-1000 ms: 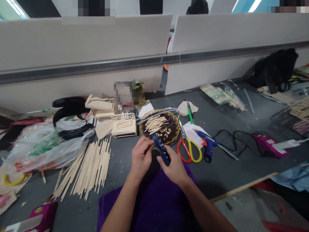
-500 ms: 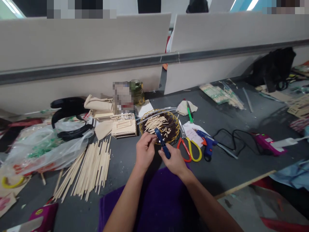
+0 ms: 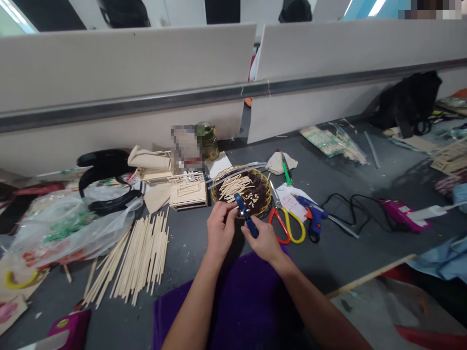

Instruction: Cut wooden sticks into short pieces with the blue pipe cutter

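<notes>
My right hand [image 3: 264, 239] is wrapped round a dark blue clipper-like hand tool [image 3: 245, 214], its head pointing up and away from me. Close beside the tool's head, my left hand [image 3: 221, 224] is closed in a pinch; whatever sits between its fingertips is too small to make out. Just beyond both hands stands a dark round basket [image 3: 263, 181] with a yellow woven rim. Short wooden sticks [image 3: 235, 186] lie in it on the left, with tiny cut bits [image 3: 252, 198] to their right.
Long wooden sticks [image 3: 142, 257] lie spread on the left, near a plastic bag [image 3: 73, 233] and headphones [image 3: 109, 182]. A small stick-built model [image 3: 188, 192] stands behind. Right of my hands are red-and-yellow-handled scissors [image 3: 286, 226], a blue glue gun [image 3: 314, 221] with a cable, and a green-handled cutter [image 3: 286, 170].
The camera view has shifted slightly. Both hands keep nearly the same pose at the basket, with the blue tool still in the right one.
</notes>
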Action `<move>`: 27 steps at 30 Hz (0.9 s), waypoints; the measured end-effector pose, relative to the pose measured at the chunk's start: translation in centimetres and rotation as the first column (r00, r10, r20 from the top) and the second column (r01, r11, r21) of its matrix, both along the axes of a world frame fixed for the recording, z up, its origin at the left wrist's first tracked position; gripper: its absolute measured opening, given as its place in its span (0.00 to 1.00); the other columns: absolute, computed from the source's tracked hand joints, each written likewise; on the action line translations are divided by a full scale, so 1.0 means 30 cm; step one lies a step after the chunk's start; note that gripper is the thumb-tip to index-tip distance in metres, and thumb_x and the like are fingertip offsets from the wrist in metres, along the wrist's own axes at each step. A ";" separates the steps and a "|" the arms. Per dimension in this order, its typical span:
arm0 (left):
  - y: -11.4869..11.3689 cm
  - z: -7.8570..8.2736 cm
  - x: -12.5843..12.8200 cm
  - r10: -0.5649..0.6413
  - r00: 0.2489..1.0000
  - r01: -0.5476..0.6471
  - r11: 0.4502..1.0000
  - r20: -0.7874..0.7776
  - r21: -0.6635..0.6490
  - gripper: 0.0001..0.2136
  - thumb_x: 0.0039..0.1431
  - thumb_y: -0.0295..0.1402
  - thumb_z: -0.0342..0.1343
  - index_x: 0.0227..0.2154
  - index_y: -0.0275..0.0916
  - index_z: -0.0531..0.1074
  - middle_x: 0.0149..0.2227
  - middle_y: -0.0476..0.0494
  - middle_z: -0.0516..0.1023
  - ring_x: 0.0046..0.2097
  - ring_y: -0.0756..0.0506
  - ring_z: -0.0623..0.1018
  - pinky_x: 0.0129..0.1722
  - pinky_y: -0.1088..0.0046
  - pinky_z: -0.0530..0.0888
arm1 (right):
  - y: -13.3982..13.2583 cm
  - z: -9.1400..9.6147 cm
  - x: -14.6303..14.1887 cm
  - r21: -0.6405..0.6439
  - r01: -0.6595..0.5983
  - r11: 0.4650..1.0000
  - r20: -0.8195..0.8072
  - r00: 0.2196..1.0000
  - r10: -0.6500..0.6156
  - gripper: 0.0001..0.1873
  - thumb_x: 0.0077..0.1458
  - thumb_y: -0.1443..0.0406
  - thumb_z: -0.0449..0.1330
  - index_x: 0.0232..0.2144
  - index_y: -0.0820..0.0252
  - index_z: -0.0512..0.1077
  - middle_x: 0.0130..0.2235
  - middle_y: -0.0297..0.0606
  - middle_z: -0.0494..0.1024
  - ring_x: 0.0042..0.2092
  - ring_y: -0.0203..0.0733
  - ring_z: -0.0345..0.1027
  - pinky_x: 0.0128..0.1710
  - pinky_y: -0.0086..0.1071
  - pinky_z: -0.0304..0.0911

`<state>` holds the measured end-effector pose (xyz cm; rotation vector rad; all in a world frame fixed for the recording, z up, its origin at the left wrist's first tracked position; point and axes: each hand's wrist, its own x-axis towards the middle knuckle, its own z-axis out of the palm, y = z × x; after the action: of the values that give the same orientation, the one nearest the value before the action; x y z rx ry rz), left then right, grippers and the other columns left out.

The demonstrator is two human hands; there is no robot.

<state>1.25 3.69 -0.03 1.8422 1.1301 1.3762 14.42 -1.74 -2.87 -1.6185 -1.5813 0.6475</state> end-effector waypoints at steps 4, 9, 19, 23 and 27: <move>-0.009 -0.014 -0.019 0.011 0.997 -0.006 0.997 -0.076 0.074 0.06 0.61 0.26 0.53 0.35 0.38 0.75 0.30 0.48 0.73 0.33 0.50 0.74 0.33 0.76 0.70 | -0.004 0.000 -0.006 -0.001 0.007 1.000 0.027 1.000 -0.007 0.07 0.57 0.62 0.53 0.27 0.56 0.66 0.23 0.34 0.73 0.26 0.41 0.70 0.27 0.29 0.60; -0.031 -0.015 -0.042 0.016 0.985 0.006 0.992 -0.174 0.123 0.08 0.62 0.25 0.51 0.36 0.39 0.75 0.29 0.48 0.74 0.31 0.51 0.73 0.32 0.78 0.69 | -0.032 0.010 -0.018 -0.022 -0.014 1.000 0.088 0.996 0.015 0.05 0.55 0.65 0.52 0.34 0.57 0.67 0.26 0.34 0.73 0.27 0.43 0.70 0.28 0.31 0.61; -0.069 0.031 -0.056 -0.063 0.975 0.107 0.973 -0.212 0.203 0.12 0.60 0.21 0.48 0.37 0.38 0.75 0.24 0.50 0.69 0.27 0.52 0.70 0.28 0.79 0.66 | -0.081 0.039 -0.022 0.018 -0.007 1.000 0.109 0.994 0.005 0.17 0.49 0.69 0.53 0.44 0.58 0.65 0.37 0.41 0.76 0.39 0.48 0.73 0.39 0.37 0.68; -0.071 0.058 -0.058 -0.098 0.976 0.138 0.969 -0.197 0.204 0.12 0.61 0.22 0.48 0.36 0.38 0.76 0.23 0.51 0.68 0.26 0.53 0.69 0.27 0.79 0.65 | -0.086 0.035 -0.021 0.045 -0.019 0.999 0.104 0.994 0.014 0.22 0.47 0.70 0.53 0.47 0.58 0.64 0.40 0.43 0.76 0.43 0.50 0.73 0.43 0.40 0.69; -0.073 0.077 -0.061 -0.121 0.976 0.156 0.968 -0.181 0.195 0.11 0.61 0.23 0.49 0.36 0.38 0.77 0.22 0.51 0.67 0.24 0.53 0.67 0.25 0.79 0.64 | -0.092 0.028 -0.021 0.076 -0.027 0.997 0.102 0.995 0.019 0.25 0.45 0.71 0.54 0.48 0.58 0.62 0.43 0.44 0.75 0.45 0.50 0.71 0.46 0.43 0.69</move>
<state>-0.59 1.49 2.26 2.1790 0.9444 1.3201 13.80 -4.50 -2.02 -1.5993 -1.6801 0.5164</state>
